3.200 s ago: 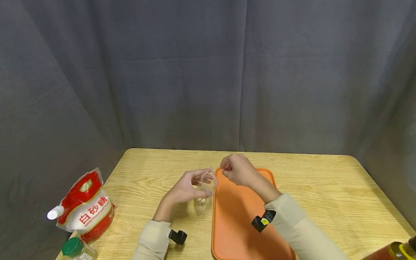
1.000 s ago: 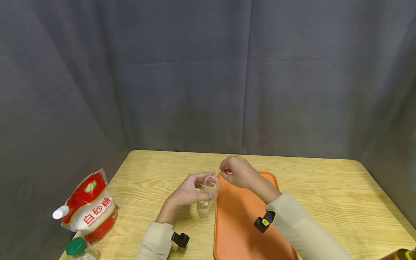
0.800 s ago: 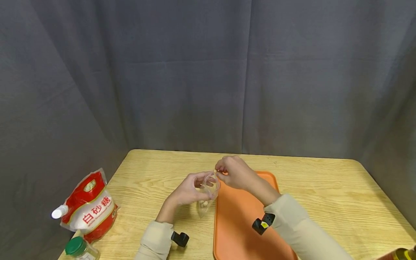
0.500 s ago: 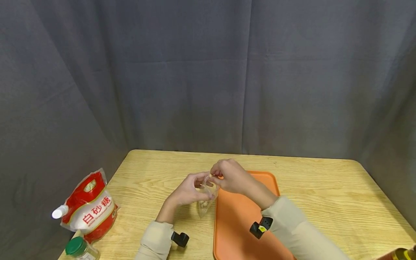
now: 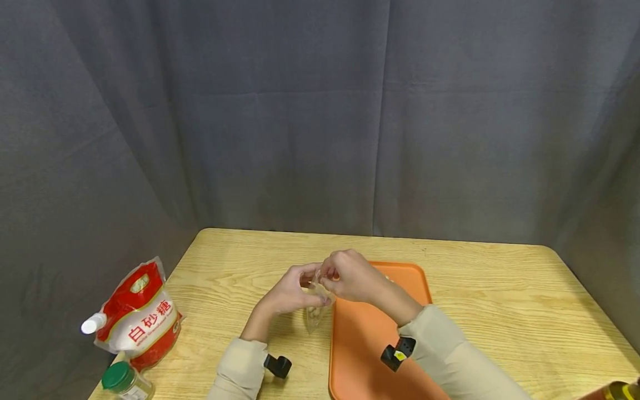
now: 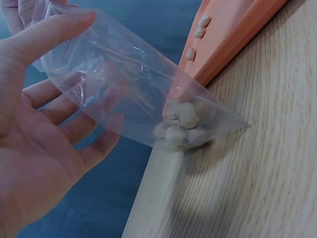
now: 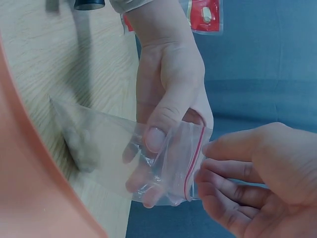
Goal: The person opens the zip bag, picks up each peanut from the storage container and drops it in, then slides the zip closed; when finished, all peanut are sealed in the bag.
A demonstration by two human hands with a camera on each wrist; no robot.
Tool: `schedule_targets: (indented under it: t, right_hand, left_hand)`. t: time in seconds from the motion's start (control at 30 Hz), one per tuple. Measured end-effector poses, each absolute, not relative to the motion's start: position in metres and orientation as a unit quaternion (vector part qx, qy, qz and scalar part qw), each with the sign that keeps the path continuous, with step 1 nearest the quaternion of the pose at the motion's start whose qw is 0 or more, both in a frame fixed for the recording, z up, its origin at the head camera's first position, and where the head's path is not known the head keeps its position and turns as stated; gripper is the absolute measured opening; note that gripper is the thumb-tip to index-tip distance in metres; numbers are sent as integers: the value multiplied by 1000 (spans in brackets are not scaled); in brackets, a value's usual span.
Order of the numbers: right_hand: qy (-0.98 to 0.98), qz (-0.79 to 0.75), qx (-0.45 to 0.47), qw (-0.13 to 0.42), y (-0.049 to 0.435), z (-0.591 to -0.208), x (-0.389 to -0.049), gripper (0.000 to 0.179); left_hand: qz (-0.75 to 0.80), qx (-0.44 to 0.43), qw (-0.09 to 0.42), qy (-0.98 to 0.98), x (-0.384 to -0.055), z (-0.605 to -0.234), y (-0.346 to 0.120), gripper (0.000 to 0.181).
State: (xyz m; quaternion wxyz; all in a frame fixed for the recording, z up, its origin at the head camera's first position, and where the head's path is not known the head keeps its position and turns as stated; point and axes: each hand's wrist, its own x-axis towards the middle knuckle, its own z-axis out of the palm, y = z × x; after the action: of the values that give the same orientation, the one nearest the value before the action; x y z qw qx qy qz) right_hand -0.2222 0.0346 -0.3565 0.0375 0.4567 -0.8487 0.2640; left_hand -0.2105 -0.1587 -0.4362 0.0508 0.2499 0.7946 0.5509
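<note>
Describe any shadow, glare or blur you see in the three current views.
Head view: a soft shadow on the orange tray; left wrist view: dim with a cool cast, small bright glints on the clear plastic bag; right wrist view: glints on the bag again, and the pale lumps inside look blurred, their outlines softer than in the left wrist view.

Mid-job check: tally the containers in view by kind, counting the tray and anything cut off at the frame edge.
Bags: 2 (clear zip bag, red-and-white pouch)
Trays: 1 (orange tray)
Jars: 1 (green-lidded jar)
Bottles: 1 (apparent bottle, cut off at the head view's lower right)
Total: 5
</note>
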Motion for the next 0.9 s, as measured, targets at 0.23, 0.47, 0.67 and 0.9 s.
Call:
schedule_targets:
  t: [0.23,0.47,0.67,0.9]
  right_hand:
    - [-847,267,458,36,36,-357,-220,5]
    - [-862,263,432,45,47,-349,-224,5]
    - [-891,256,372,42,78,-354,-240,8]
    - [-922,250,296,24,117,-380,-257,8]
  left_hand:
    - [550,250,46,796,-210,-435,-158,61]
    - [557,240,54,793,-209,-436,-159,67]
    - [561,237,49,792,-208,-436,-157,73]
    - [561,229,50,794,-207,-435,-156,75]
